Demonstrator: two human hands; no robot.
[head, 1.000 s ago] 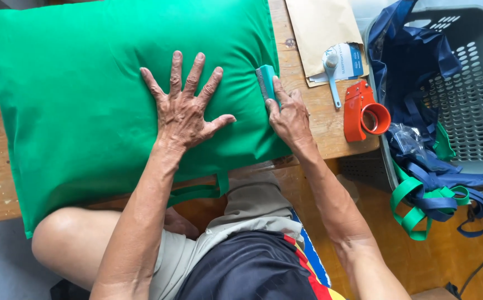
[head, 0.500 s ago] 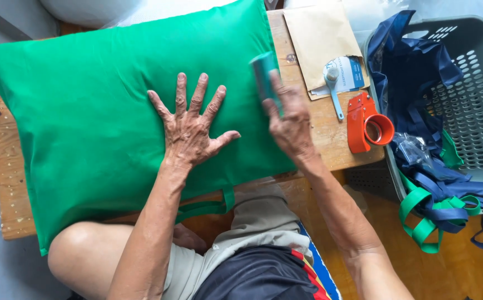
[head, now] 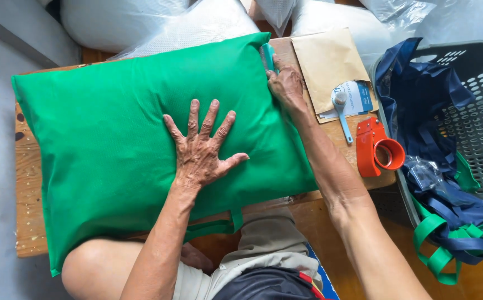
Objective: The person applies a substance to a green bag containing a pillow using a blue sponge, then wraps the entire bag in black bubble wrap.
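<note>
On the wooden worktop [head: 27, 183], the left hand [head: 201, 150] presses its spread fingers flat on a stuffed green fabric bag [head: 113, 128]; the right hand's [head: 286, 83] fingers grip a small teal tool [head: 267, 55] at its edge.

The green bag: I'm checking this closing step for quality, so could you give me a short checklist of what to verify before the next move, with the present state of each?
1. Left hand flat on the green bag: ok.
2. Right hand at the bag's right edge, holding the teal tool: ok.
3. Bag fully on the table: not ok, the near corner overhangs.
4. Edge sealed: cannot tell.
5. Tape dispenser within reach: ok.
</note>
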